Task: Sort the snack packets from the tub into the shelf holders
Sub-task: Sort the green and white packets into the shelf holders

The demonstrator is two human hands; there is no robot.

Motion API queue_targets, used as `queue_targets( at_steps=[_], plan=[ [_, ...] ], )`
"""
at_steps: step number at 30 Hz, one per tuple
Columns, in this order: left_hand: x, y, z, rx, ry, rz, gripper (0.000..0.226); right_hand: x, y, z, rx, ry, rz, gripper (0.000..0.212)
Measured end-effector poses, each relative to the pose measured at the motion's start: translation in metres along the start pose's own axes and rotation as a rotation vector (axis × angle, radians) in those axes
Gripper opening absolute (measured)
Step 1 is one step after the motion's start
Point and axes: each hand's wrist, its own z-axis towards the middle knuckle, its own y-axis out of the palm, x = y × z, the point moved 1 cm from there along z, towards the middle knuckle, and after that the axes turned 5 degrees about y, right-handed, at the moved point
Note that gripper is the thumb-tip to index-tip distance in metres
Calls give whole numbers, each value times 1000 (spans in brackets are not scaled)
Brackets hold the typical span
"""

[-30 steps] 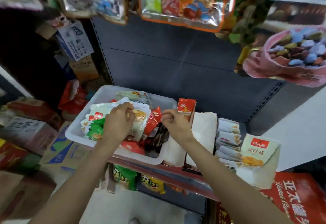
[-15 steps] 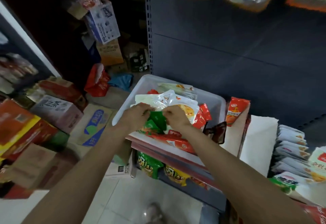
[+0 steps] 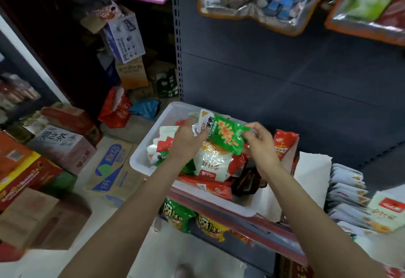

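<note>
the left hand [image 3: 186, 139] and right hand [image 3: 262, 144] met above the white tub [image 3: 153, 137], both pinching a green snack packet [image 3: 228, 136] raised clear of the heap. the left gripped its white-and-black end, the right its far edge. beneath them a white packet [image 3: 211, 163] lay on red ones in the tub, which sat on the shelf. just right of it stood an orange packet [image 3: 283, 144], then a holder of pale packets [image 3: 348, 192]. cardboard boxes [image 3: 63, 146] crowded the floor at left.
</note>
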Motion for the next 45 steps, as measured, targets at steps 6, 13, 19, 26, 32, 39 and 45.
queue_targets(
  at_steps=[6,13,19,26,32,39,45],
  plan=[
    [50,58,-12,-52,-285,-511,79,-1,-74,-18,47,59,132,23],
    [113,140,-44,-11,7,-589,36,2,-193,-41,-37,52,117,17],
    [163,204,-71,-109,235,-477,43,6,-263,-43,-1,-73,-128,16],
    [144,251,-83,-372,478,511,50,5,-303,-43,183,-205,53,31],
    [145,257,-87,-464,525,671,57,17,-311,-42,177,-219,0,32],
    [140,256,-92,-469,517,567,45,33,-315,-40,156,-165,-8,24],
    [135,257,-95,-448,470,481,38,47,-316,-29,56,-25,-403,25]
  ],
)
